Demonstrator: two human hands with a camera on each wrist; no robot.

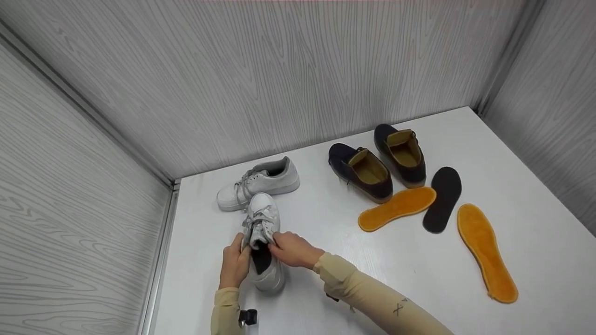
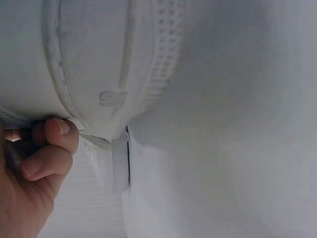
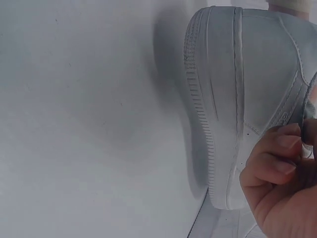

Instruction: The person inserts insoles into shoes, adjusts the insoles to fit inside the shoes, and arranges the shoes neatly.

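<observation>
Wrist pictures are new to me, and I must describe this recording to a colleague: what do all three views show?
There is no machine here, just a person's bare left hand and right hand. The wide picture comes from a camera worn on the head, looking forward and down. The two close ones come from cameras on the wrists, each showing its own hand's fingers against the shoe's side.

On the white table are the nearer white shoe, the farther white shoe, two dark shoes, two orange insoles and a black insole.

Both hands grip the nearer white shoe, one at each side of its opening.
</observation>
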